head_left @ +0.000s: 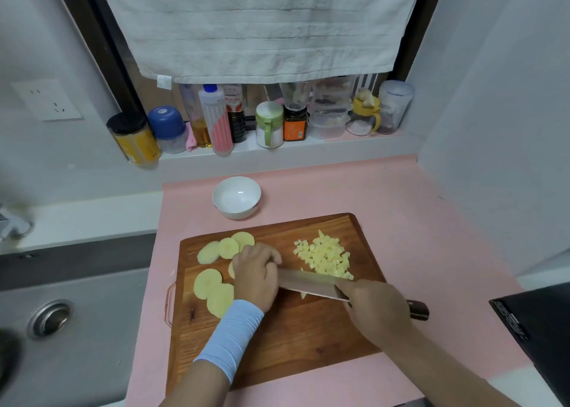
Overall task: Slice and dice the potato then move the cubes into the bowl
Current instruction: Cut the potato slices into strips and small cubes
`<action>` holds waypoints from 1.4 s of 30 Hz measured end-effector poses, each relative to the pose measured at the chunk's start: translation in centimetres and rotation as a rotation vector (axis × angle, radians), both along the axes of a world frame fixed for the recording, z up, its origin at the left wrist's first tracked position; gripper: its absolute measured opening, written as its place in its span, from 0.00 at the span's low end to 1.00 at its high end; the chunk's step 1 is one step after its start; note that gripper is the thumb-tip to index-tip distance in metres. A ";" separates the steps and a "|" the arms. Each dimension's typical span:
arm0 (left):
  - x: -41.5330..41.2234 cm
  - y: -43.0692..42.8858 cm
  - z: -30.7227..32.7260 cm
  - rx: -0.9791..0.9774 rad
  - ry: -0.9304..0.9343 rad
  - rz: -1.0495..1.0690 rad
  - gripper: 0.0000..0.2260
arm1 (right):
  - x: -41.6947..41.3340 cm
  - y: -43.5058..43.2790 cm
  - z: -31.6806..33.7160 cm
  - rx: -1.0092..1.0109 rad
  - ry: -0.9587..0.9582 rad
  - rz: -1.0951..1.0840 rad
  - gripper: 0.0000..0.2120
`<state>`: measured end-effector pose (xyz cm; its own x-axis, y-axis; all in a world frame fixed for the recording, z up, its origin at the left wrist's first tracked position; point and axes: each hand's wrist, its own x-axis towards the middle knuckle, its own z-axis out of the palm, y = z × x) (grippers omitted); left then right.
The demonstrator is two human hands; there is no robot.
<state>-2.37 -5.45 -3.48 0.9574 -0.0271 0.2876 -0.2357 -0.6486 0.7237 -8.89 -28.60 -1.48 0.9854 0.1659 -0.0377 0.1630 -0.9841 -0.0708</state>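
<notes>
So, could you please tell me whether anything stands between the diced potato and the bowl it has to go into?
Nothing visible does. Between the potato cubes and the bowl lie only bare cutting board and pink mat. The potato slices sit left of that path; the left hand, right hand and knife are nearer.

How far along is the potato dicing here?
Done: a pile of cubes sits on the cutting board. In hand: the right hand holds the knife beside the left hand, which pins slices. Left: several round slices lie uncut, and the bowl is empty.
</notes>
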 end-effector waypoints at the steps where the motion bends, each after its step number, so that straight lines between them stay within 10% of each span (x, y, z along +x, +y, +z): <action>1: 0.6 -0.2 0.3 0.070 0.143 -0.153 0.11 | 0.1 0.1 0.0 0.019 0.023 0.023 0.08; 7: 2.9 -2.7 1.3 0.292 0.665 -0.512 0.17 | 0.5 1.5 1.3 -0.060 0.093 0.027 0.12; 15: 1.6 -1.1 0.8 -0.009 -0.264 0.072 0.11 | 1.2 0.3 1.9 0.265 0.145 -0.219 0.12; 23: 0.9 -6.0 -0.6 -0.752 0.756 0.099 0.13 | 3.4 -1.6 3.8 1.179 0.702 -0.623 0.13; 36: 2.7 -8.3 -0.8 -0.946 0.770 0.294 0.08 | 6.5 -4.9 3.4 1.133 0.817 -0.527 0.14; 42: 2.6 -8.1 -1.1 -0.585 0.695 0.353 0.04 | 7.3 -6.0 3.5 1.084 0.785 -0.447 0.13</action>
<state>0.20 -13.59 -4.53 0.8443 0.2616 -0.4677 0.5045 -0.0938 0.8583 -1.55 -34.61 1.99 0.7444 0.1497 -0.6508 -0.5789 -0.3411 -0.7406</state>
